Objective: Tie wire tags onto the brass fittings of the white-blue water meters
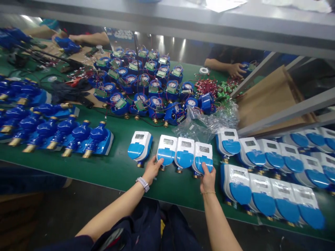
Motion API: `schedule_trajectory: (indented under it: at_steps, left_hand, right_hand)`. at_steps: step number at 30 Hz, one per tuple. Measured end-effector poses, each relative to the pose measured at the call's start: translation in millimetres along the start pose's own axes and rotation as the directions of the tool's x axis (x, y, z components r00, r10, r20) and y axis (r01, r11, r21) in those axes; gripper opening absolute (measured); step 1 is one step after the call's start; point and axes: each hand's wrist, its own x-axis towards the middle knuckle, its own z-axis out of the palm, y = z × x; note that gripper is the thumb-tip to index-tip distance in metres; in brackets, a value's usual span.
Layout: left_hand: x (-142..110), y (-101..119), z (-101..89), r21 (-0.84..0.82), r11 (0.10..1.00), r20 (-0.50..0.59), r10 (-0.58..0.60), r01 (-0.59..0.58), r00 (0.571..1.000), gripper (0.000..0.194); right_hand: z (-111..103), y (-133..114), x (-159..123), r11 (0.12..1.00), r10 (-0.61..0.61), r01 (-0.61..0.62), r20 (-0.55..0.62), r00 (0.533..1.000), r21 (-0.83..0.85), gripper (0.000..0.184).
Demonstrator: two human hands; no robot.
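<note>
Three white-and-blue water meters stand side by side, touching, on the green bench in front of me. My left hand grips the lower left side of the leftmost water meter, its thumb on the blue lid. The middle water meter is pressed between its two neighbours, with no hand on it. My right hand holds the rightmost water meter at its lower right, thumb on the lid. The fingers beneath both meters are partly hidden. A separate water meter stands just left of my left hand.
Rows of finished-looking meters fill the right side. Blue meter bodies with brass ends lie at left. Open meters with circuit boards, plastic bags and red wires lie behind. Other people's hands work across the bench.
</note>
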Motion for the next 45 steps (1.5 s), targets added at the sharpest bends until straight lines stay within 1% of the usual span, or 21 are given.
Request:
schedule_trajectory:
  at_steps: [4,8,11,13,15,17,18,19,21,22,24,26,27,28,30,32,33,36,39,42,45]
  left_hand:
    - [16.5,11.6,33.5,0.035,0.996,0.051,0.079,-0.08,0.996,0.054]
    - [38.8,26.6,60.9,0.104,0.986,0.036,0.123,-0.126,0.992,0.051]
    - [47.1,34.6,65.9,0.182,0.973,0.062,0.136,-0.146,0.989,0.052]
    - [42.2,38.1,58.9,0.244,0.957,0.125,0.132,-0.159,0.983,0.056]
    - [27.7,41.4,41.8,0.291,0.934,0.175,0.163,-0.209,0.971,0.06]
    - [6.4,44.3,13.9,0.287,0.913,0.163,0.25,-0.289,0.954,0.057]
    - [-5.0,45.4,-3.8,0.26,0.911,0.122,0.298,-0.32,0.947,0.051]
    - [-15.8,46.1,-23.4,0.22,0.917,0.052,0.33,-0.333,0.942,0.047]
    - [-32.3,45.5,-66.0,0.099,0.94,-0.138,0.338,-0.326,0.931,0.043]
    - [-36.7,44.3,-87.9,0.028,0.946,-0.236,0.321,-0.324,0.917,0.044]
    - [-36.0,40.3,-129.3,-0.092,0.939,-0.379,0.274,-0.331,0.884,0.046]
    - [-22.8,35.5,-163.8,-0.146,0.942,-0.423,0.218,-0.303,0.88,0.05]
    - [-12.6,33.6,-177.3,-0.154,0.954,-0.409,0.174,-0.255,0.896,0.052]
    - [-1.0,32.4,-187.8,-0.153,0.972,-0.374,0.113,-0.181,0.921,0.055]
    - [22.4,33.3,-199.8,-0.117,0.993,-0.237,-0.024,-0.004,0.971,0.058]
    - [40.4,38.6,-201.6,-0.037,0.995,-0.035,-0.097,0.096,0.995,0.058]
    - [45.9,42.4,-199.7,0.005,0.996,0.067,-0.09,0.09,0.994,0.056]
    - [49.2,53.6,-189.7,0.04,0.999,0.3,0.001,-0.014,0.954,0.053]
    - [42.7,58.2,-179.7,-0.014,1.0,0.461,-0.016,0.026,0.887,0.056]
    - [38.1,55.0,-171.2,-0.09,0.982,0.547,-0.092,0.168,0.832,0.04]
    - [36.6,48.3,-162.8,-0.141,0.96,0.587,-0.117,0.243,0.801,0.022]
  right_hand:
    - [-11.1,-10.4,30.6,0.999,-0.043,0.044,-0.029,0.999,0.03,0.051]
    - [-7.2,-23.6,57.5,0.994,-0.094,0.096,-0.041,0.995,0.058,0.052]
    - [0.3,-29.2,62.7,0.992,-0.11,0.114,-0.075,0.991,0.056,0.054]
    - [1.9,-30.3,51.3,0.991,-0.128,0.13,-0.072,0.989,0.02,0.052]
    - [-0.2,-29.1,25.4,0.98,-0.194,0.19,-0.068,0.979,-0.067,0.052]
    - [-2.2,-25.7,-10.7,0.934,-0.315,0.293,-0.087,0.945,-0.205,0.064]
    - [-0.9,-23.4,-30.1,0.906,-0.365,0.352,-0.016,0.931,-0.236,0.069]
    - [3.2,-21.0,-48.6,0.878,-0.387,0.402,0.108,0.916,-0.26,0.069]
    - [23.7,-16.6,-80.0,0.824,-0.358,0.487,0.4,0.844,-0.29,0.065]
    - [41.0,-14.8,-91.9,0.795,-0.334,0.531,0.52,0.786,-0.292,0.063]
    - [89.1,-11.5,-108.9,0.742,-0.313,0.613,0.668,0.675,-0.271,0.062]
    - [149.1,-7.7,-120.0,0.712,-0.327,0.663,0.726,0.605,-0.232,0.065]
    - [180.0,-5.0,-124.3,0.701,-0.34,0.676,0.726,0.597,-0.228,0.068]
    - [209.4,-1.7,-128.0,0.693,-0.345,0.68,0.717,0.606,-0.241,0.073]
    - [257.2,7.2,-133.2,0.699,-0.316,0.643,0.671,0.671,-0.313,0.085]
    - [283.0,17.3,-133.9,0.738,-0.26,0.556,0.599,0.757,-0.382,0.092]
    - [286.5,21.8,-132.3,0.772,-0.226,0.497,0.558,0.798,-0.397,0.093]
    - [265.9,29.2,-123.0,0.917,-0.092,0.26,0.477,0.874,-0.301,0.084]
    - [225.2,28.9,-117.4,0.991,0.047,0.017,0.47,0.882,-0.131,0.075]
    - [195.7,26.5,-120.4,0.995,0.095,-0.076,0.423,0.901,-0.063,0.072]
    - [183.6,21.3,-124.5,0.995,0.103,-0.091,0.436,0.894,-0.047,0.065]
